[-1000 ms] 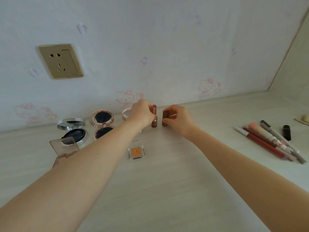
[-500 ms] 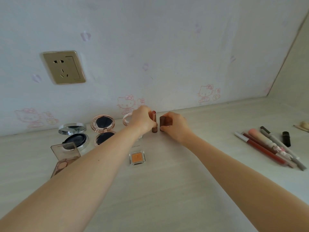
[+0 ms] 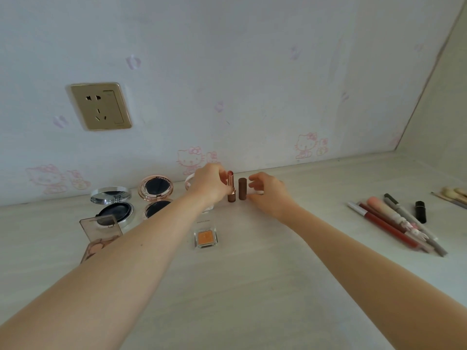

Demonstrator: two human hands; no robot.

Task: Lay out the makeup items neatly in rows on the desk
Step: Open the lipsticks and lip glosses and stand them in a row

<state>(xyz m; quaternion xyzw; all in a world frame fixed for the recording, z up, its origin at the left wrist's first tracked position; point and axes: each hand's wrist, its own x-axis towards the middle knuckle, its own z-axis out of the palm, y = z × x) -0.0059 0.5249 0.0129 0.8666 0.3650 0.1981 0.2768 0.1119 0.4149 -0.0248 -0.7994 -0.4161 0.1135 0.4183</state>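
An uncapped lipstick (image 3: 231, 188) stands upright near the wall, and my left hand (image 3: 211, 184) pinches it from the left. Its brown cap (image 3: 242, 188) stands upright just to the right. My right hand (image 3: 265, 193) hovers beside the cap with fingers spread, not touching it. Left of my arm lie a silver compact (image 3: 115, 204), a rose-gold compact (image 3: 156, 195) and a clear palette (image 3: 101, 229), all open. A small orange eyeshadow pan (image 3: 206, 238) sits in front of the lipstick.
At the right, several pencils and brushes (image 3: 394, 223) lie side by side, with a black tube (image 3: 420, 211) and cotton swabs (image 3: 452, 194) beyond. A wall socket (image 3: 99, 106) is above the compacts. The wooden desk (image 3: 252, 286) meets a side wall at far right.
My right hand has let go of the brown cap and drawn back slightly to the right, fingers spreading. The cap now stands alone beside the lipstick. My left hand stays on the lipstick.
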